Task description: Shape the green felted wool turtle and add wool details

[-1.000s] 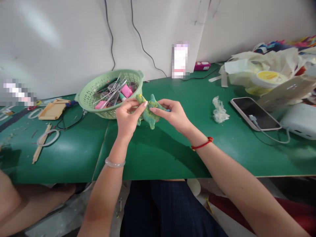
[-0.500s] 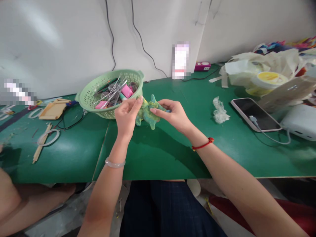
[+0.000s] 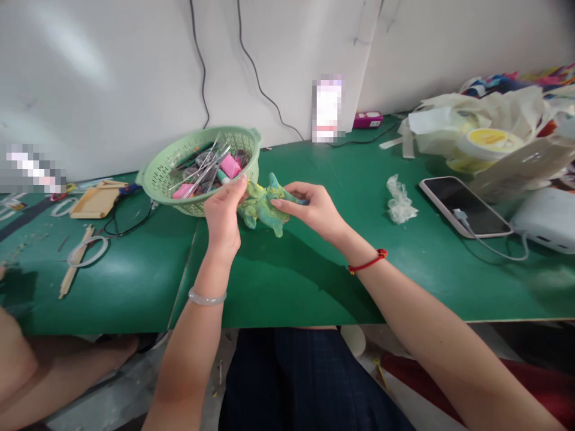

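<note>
A mottled green and yellow figure (image 3: 266, 209) with several stubby limbs is held above the green table (image 3: 287, 281). My left hand (image 3: 224, 209) pinches its left side between thumb and fingers. On the right side, my right hand (image 3: 312, 206) grips it, the thumb lying across its surface and the fingers behind. Just behind my left hand stands a light green basket (image 3: 157, 173) with metal sticks, pink pieces and dark items in it.
A crumpled clear plastic piece (image 3: 399, 200), a phone (image 3: 465, 206) with a cable and a white device (image 3: 550, 218) lie at the right. Wooden pieces (image 3: 96, 200) and a white ring (image 3: 87, 251) are at the left. Another person's arm (image 3: 58, 371) shows at lower left.
My left hand has shifted slightly left, and the figure has turned and tilted a little to the left. My right hand has barely moved and keeps its grip.
</note>
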A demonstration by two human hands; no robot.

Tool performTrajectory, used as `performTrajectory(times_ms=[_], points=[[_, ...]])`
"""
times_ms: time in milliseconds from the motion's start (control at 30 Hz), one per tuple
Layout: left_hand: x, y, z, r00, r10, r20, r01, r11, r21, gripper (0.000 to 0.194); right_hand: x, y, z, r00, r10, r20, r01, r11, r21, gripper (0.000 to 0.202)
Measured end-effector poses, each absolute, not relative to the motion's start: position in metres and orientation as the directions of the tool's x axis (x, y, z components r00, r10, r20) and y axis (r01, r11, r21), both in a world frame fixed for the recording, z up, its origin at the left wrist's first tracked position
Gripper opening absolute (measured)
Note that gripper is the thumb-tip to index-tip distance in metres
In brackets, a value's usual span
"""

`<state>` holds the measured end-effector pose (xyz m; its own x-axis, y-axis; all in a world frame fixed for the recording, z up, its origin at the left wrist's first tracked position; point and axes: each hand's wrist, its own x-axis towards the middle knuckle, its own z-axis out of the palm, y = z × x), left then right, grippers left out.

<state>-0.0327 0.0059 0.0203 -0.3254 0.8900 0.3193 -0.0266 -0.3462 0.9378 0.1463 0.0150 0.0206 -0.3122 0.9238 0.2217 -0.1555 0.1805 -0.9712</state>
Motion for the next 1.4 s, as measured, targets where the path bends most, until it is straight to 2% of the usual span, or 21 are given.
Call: performTrajectory(times_ms=[267,400,567,700,800,967,1233,1333,1367,1400], points=[[-0.028,0.001,0.027,-0.251,0.937,0.243,-0.158,-0.287,0.945,0.033,0.144,0.016,0.018,-0.327,0.921,0.211,-0.203,0.150,-0.968,0.046],[-0.023,-0.001,0.031,-0.237,0.938,0.255,-0.131,-0.290,0.948,0.041,0.144,0.017,0.018,-0.326,0.923,0.202,-0.235,0.128,-0.964,0.045],[-0.025,0.002,0.028,-0.320,0.907,0.276,-0.098,-0.321,0.942,0.051,0.146,0.017,0.018,-0.328,0.924,0.196,-0.233,0.122,-0.965,0.044],[-0.028,0.003,0.026,-0.315,0.915,0.251,-0.101,-0.295,0.950,0.039,0.146,0.018,0.017,-0.348,0.919,0.183,-0.213,0.113,-0.971,0.044],[-0.028,0.003,0.026,-0.285,0.936,0.205,-0.172,-0.260,0.950,0.027,0.146,0.019,0.017,-0.328,0.933,0.150,-0.257,0.065,-0.964,0.051],[-0.026,0.002,0.028,-0.164,0.975,0.150,-0.254,-0.188,0.949,0.028,0.147,0.020,0.018,-0.285,0.954,0.089,-0.372,-0.025,-0.928,0.061],[-0.034,0.008,0.022,-0.224,0.960,0.169,-0.124,-0.200,0.972,0.042,0.158,0.027,0.019,-0.254,0.965,-0.069,-0.507,-0.193,-0.840,0.034],[-0.037,0.010,0.019,-0.161,0.962,0.222,-0.013,-0.227,0.974,0.027,0.160,0.031,0.018,-0.272,0.951,-0.147,-0.544,-0.278,-0.792,0.021],[-0.037,0.010,0.018,-0.110,0.965,0.236,0.027,-0.234,0.972,0.028,0.160,0.033,0.017,-0.277,0.947,-0.163,-0.555,-0.297,-0.777,0.019],[-0.037,0.009,0.016,-0.045,0.970,0.241,0.058,-0.238,0.970,0.037,0.160,0.034,0.016,-0.275,0.946,-0.173,-0.567,-0.304,-0.765,0.017]])
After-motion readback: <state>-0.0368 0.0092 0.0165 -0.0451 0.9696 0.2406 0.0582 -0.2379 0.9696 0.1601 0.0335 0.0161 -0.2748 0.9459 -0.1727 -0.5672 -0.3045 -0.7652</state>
